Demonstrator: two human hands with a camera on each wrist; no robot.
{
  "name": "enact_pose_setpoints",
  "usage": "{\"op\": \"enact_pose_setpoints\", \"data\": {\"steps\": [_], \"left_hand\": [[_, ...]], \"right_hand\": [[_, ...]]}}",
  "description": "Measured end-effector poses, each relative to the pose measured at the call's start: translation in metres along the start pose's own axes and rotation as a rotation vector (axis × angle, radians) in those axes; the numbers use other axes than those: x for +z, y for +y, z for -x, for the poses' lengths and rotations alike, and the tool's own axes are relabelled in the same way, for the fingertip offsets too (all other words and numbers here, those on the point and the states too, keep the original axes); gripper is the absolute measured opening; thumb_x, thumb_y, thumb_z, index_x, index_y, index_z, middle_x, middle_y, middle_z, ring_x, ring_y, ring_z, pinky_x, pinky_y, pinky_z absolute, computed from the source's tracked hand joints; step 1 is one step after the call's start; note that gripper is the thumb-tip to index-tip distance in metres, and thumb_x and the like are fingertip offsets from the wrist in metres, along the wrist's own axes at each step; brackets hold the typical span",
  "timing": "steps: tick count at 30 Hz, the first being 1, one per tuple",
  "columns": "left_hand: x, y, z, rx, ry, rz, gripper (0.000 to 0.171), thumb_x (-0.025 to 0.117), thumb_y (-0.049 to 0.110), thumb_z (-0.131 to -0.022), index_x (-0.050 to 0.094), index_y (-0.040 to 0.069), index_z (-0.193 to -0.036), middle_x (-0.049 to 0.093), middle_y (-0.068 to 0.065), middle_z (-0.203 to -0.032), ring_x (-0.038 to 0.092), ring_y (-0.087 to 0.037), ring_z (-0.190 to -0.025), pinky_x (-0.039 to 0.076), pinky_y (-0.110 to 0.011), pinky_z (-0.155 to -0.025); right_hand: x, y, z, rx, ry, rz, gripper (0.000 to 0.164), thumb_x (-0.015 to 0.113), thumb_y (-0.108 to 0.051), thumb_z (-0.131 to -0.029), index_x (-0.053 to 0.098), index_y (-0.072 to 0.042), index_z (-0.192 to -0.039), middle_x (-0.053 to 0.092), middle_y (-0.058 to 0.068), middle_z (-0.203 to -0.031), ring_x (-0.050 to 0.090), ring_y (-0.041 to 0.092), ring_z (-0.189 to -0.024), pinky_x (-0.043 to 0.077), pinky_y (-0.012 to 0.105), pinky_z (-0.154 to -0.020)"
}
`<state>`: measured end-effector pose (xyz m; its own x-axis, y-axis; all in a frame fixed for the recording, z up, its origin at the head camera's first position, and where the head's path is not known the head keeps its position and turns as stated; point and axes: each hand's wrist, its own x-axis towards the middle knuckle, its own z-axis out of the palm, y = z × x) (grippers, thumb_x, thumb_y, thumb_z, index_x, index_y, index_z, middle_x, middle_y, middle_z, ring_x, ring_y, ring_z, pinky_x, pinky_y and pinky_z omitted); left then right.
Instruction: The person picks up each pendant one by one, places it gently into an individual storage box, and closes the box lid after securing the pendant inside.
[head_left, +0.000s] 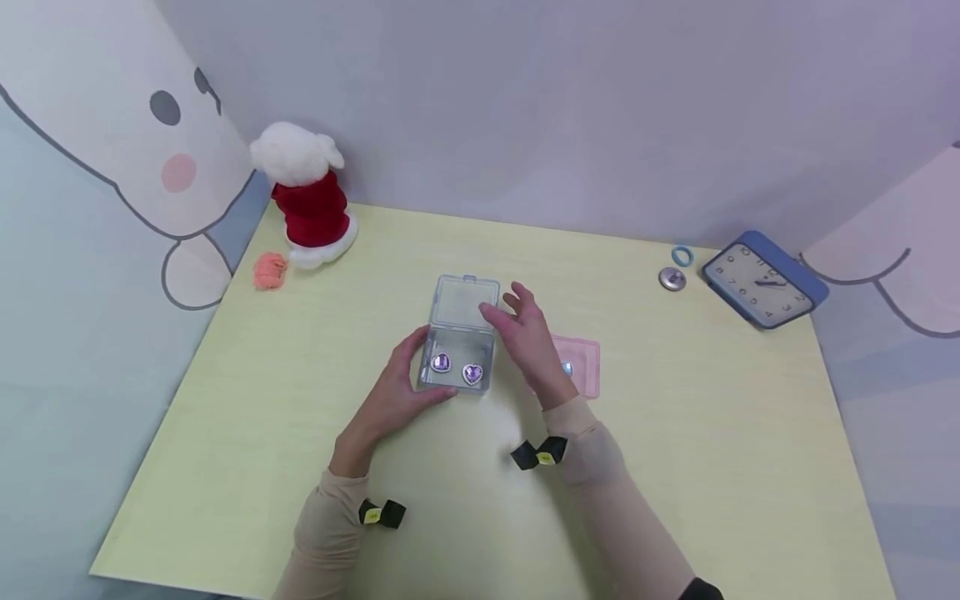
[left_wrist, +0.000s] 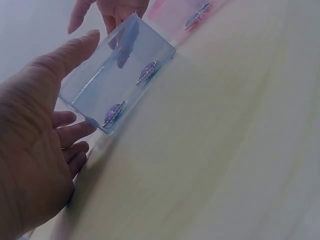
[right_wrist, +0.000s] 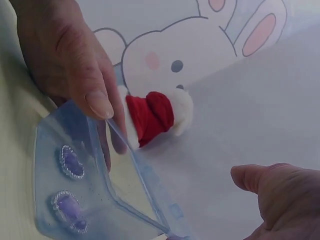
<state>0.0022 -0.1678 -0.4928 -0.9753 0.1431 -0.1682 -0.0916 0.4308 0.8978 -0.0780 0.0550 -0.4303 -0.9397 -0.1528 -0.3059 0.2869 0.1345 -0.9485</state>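
Note:
A clear plastic box (head_left: 459,337) stands on the table with its hinged lid (head_left: 462,302) raised. Two purple gems with beaded rims lie inside: a squarish one (head_left: 440,362) and a heart-shaped one (head_left: 472,374). My left hand (head_left: 397,392) holds the box at its left side, thumb along the front and fingers at the back. My right hand (head_left: 531,340) hovers by the lid's right edge, thumb and fingers spread; whether it touches the lid I cannot tell. Partly hidden under that hand is a pink case (head_left: 590,367) with a bluish gem (head_left: 567,367).
A white plush toy in a red outfit (head_left: 311,208) sits at the back left beside a coral-coloured bundle (head_left: 270,272). At the back right are a blue-framed clock (head_left: 765,281), a round metal piece (head_left: 672,278) and a blue ring (head_left: 682,256). A wall runs behind the table.

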Motion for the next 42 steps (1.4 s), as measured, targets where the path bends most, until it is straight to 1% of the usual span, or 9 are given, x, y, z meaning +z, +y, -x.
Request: {"op": "enact_pose_setpoints", "data": {"steps": [4, 8, 11, 15, 18, 26, 30, 34, 42], "left_hand": [[0.0, -0.001, -0.001, 0.0, 0.0, -0.018, 0.105, 0.086, 0.046, -0.086, 0.026, 0.02, -0.167, 0.03, -0.008, -0.17, 0.026, -0.033, -0.159, 0.023, -0.062, -0.127], [0.0, -0.001, -0.001, 0.007, 0.004, -0.023, 0.104, 0.086, 0.045, -0.087, 0.026, 0.017, -0.167, 0.03, -0.011, -0.17, 0.026, -0.035, -0.159, 0.022, -0.062, -0.127], [-0.001, 0.0, -0.001, 0.014, 0.008, -0.032, 0.103, 0.085, 0.044, -0.087, 0.026, 0.017, -0.167, 0.03, -0.012, -0.171, 0.025, -0.035, -0.159, 0.022, -0.062, -0.127], [-0.002, -0.001, 0.0, 0.017, 0.011, -0.029, 0.103, 0.086, 0.042, -0.087, 0.026, 0.017, -0.167, 0.029, -0.011, -0.171, 0.025, -0.034, -0.159, 0.022, -0.061, -0.128], [-0.003, -0.001, 0.001, 0.022, 0.013, -0.013, 0.104, 0.087, 0.041, -0.087, 0.026, 0.017, -0.167, 0.029, -0.011, -0.171, 0.025, -0.034, -0.159, 0.021, -0.061, -0.128], [-0.003, -0.003, 0.0, 0.053, 0.009, 0.009, 0.108, 0.089, 0.038, -0.085, 0.024, 0.014, -0.167, 0.033, -0.011, -0.168, 0.028, -0.033, -0.157, 0.021, -0.06, -0.128], [-0.002, -0.005, 0.0, 0.057, 0.009, 0.014, 0.108, 0.09, 0.039, -0.084, 0.025, 0.016, -0.167, 0.035, -0.009, -0.167, 0.03, -0.03, -0.155, 0.022, -0.058, -0.128], [-0.003, -0.006, 0.0, 0.055, 0.006, 0.03, 0.108, 0.09, 0.042, -0.084, 0.025, 0.018, -0.167, 0.035, -0.006, -0.167, 0.032, -0.029, -0.154, 0.023, -0.059, -0.128], [-0.005, -0.006, -0.001, 0.084, -0.001, 0.002, 0.106, 0.09, 0.037, -0.085, 0.026, 0.013, -0.166, 0.031, -0.012, -0.169, 0.029, -0.033, -0.156, 0.024, -0.061, -0.127]], "right_hand": [[0.0, 0.0, 0.002, -0.006, -0.007, -0.099, 0.089, 0.07, -0.037, -0.101, 0.019, -0.007, -0.168, 0.04, 0.016, -0.166, 0.04, 0.033, -0.153, 0.035, 0.051, -0.125], [0.0, -0.001, 0.005, -0.049, -0.013, -0.124, 0.078, 0.067, -0.036, -0.103, 0.029, -0.005, -0.165, 0.049, 0.016, -0.159, 0.046, 0.032, -0.148, 0.035, 0.049, -0.125], [0.0, -0.002, 0.009, -0.126, -0.028, -0.156, 0.064, 0.059, -0.037, -0.108, 0.042, 0.001, -0.157, 0.054, 0.024, -0.151, 0.05, 0.04, -0.144, 0.037, 0.05, -0.124], [0.003, -0.001, 0.017, -0.244, -0.024, -0.183, 0.055, 0.042, -0.041, -0.114, 0.054, 0.002, -0.146, 0.063, 0.027, -0.14, 0.057, 0.04, -0.136, 0.04, 0.045, -0.122], [0.009, 0.0, 0.022, -0.284, 0.023, -0.142, 0.053, 0.037, -0.042, -0.114, 0.061, -0.003, -0.141, 0.07, 0.02, -0.132, 0.062, 0.031, -0.133, 0.04, 0.044, -0.122], [0.022, 0.013, 0.031, -0.33, 0.068, -0.058, 0.036, 0.056, -0.03, -0.109, 0.072, 0.002, -0.117, 0.076, 0.017, -0.113, 0.066, 0.025, -0.122, 0.043, 0.047, -0.116], [0.025, 0.025, 0.035, -0.443, 0.064, 0.081, 0.024, 0.067, -0.022, -0.103, 0.074, -0.003, -0.115, 0.074, 0.013, -0.123, 0.064, 0.027, -0.126, 0.044, 0.049, -0.116], [0.026, 0.034, 0.039, -0.529, 0.035, 0.231, 0.026, 0.073, -0.022, -0.097, 0.074, -0.008, -0.118, 0.066, 0.013, -0.139, 0.054, 0.03, -0.139, 0.039, 0.056, -0.119], [0.031, 0.044, 0.042, -0.495, 0.005, 0.291, 0.035, 0.08, -0.025, -0.091, 0.072, -0.006, -0.12, 0.054, 0.018, -0.153, 0.046, 0.038, -0.145, 0.037, 0.062, -0.118]]}}
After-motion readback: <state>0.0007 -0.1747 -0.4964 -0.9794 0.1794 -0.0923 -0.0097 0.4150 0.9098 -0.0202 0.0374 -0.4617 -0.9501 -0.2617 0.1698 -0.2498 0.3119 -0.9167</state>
